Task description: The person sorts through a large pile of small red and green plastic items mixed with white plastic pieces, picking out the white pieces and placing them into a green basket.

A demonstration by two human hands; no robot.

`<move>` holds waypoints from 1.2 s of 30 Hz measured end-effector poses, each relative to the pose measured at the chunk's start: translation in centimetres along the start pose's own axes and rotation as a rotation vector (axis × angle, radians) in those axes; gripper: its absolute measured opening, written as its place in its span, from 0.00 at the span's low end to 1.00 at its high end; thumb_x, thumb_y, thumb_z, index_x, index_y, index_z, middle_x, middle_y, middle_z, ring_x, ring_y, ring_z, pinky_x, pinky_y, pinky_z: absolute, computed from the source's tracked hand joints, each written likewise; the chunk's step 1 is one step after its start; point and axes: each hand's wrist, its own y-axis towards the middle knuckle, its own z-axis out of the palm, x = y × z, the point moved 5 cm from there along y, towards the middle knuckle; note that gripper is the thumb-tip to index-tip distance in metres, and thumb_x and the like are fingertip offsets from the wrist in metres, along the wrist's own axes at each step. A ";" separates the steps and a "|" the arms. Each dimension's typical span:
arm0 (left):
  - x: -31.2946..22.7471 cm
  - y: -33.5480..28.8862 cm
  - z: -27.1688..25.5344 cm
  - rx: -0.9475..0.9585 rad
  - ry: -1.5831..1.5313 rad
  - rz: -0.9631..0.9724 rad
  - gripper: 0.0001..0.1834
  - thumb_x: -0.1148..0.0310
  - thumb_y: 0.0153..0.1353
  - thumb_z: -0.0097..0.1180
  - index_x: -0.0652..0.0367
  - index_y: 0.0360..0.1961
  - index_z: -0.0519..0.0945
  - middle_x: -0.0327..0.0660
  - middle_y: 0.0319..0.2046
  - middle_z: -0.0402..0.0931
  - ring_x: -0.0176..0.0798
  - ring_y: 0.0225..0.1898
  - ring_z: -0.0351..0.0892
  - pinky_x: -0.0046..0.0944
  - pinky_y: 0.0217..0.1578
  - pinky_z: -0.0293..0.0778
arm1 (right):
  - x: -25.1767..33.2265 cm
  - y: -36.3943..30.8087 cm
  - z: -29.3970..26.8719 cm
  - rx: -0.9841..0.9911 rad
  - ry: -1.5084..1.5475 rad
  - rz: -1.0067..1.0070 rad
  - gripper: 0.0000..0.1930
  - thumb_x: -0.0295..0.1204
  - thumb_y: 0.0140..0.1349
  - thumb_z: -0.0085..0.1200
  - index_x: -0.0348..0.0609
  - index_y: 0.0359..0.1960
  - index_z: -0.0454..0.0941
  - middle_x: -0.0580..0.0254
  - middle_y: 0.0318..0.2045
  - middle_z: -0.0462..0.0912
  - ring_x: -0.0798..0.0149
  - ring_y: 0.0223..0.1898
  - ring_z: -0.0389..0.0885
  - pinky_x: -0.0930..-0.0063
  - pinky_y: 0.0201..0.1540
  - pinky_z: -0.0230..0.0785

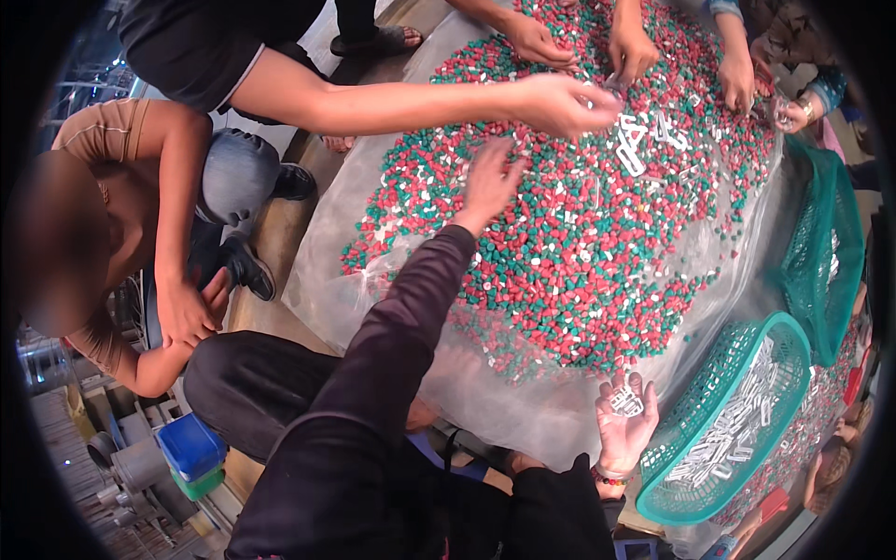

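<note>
A wide heap of small red, green and white plastic pieces (569, 271) lies spread on a clear plastic sheet (322, 271). My left hand (492, 185) reaches out over the left part of the heap, palm down, its fingers apart and slightly blurred; I see nothing held in it. At the near edge of the sheet my right hand (627, 434) is turned palm up. Its fingers curl around a small cluster of white plastic pieces (625, 402). A beaded bracelet (611, 479) circles that wrist.
A green plastic basket (793, 411) holding white link-shaped pieces (733, 425) stands right of my right hand. Behind it leans another green basket (826, 252). Co-workers' hands (569, 105) pick over the far heap near larger white frames (632, 145). A person sits at left beside blue containers (189, 443).
</note>
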 end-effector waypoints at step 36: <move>-3.2 7.0 5.8 0.523 0.407 -0.060 0.16 0.64 0.50 0.58 0.61 0.39 0.75 0.54 0.39 0.73 0.53 0.44 0.71 0.48 0.42 0.68 | 2.5 -1.5 -1.3 -0.015 0.027 -0.060 0.20 0.37 0.66 0.39 0.45 0.16 0.56 0.66 0.18 0.57 0.72 0.20 0.54 0.86 0.12 0.48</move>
